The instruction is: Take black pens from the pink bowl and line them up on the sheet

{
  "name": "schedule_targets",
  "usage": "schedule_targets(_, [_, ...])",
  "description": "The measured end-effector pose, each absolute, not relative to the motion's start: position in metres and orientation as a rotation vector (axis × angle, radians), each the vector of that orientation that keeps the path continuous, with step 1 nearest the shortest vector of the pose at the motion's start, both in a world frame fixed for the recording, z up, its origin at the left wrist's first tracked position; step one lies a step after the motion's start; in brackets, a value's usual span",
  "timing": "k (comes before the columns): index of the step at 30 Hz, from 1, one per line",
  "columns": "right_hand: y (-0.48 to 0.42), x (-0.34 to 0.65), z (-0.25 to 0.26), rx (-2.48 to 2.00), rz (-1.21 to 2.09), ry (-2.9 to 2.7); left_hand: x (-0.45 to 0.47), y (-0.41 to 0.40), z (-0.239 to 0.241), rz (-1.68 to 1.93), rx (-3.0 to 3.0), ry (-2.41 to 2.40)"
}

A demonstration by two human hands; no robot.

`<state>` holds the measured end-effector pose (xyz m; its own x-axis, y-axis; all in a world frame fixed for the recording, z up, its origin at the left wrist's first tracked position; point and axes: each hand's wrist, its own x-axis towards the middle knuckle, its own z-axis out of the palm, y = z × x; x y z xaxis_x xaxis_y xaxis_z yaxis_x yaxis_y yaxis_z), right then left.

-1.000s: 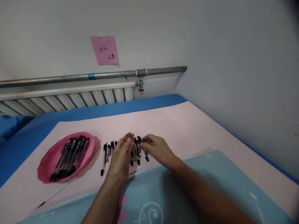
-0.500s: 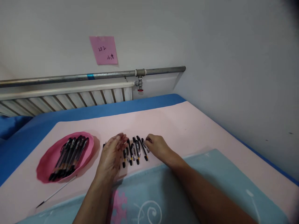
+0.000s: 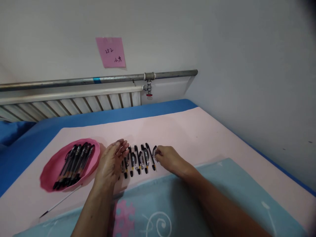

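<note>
Several black pens (image 3: pixel 139 159) lie side by side in a row on the pink sheet (image 3: pixel 187 131). My left hand (image 3: pixel 111 163) lies flat with its fingers stretched out over the left end of the row, hiding some pens. At the right end, my right hand (image 3: pixel 168 158) has its fingers curled round one pen (image 3: pixel 154 152).
A pink dish (image 3: pixel 53 166) to the left holds several more black pens (image 3: pixel 74 164). A thin refill (image 3: pixel 60 202) lies in front of it. A light blue cloth (image 3: pixel 222 194) covers the near side. A radiator (image 3: pixel 71 103), a pipe and a pink note (image 3: pixel 111 52) are behind.
My left hand has slid left along the row, uncovering more pens. My right hand has drawn back to the right end and closed on one pen.
</note>
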<state>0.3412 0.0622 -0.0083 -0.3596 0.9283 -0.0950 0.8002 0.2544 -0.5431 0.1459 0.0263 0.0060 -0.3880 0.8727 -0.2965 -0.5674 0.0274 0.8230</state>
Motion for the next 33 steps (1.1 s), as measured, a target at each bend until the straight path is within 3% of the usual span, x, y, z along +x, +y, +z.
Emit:
schedule_targets(13, [0.064, 0.337, -0.014, -1.659, 0.703, -2.284, 0.134, 0.028, 0.004, 1.637, 0.372, 1.153])
schedule_targets(28, [0.063, 0.338, -0.018, -1.581, 1.047, -2.109, 0.089, 0.026, 0.015, 1.780, 0.329, 1.244])
schedule_targets(33, [0.064, 0.334, -0.013, -1.609, 1.035, -2.093, 0.053, 0.015, 0.019, 1.816, 0.525, 1.887])
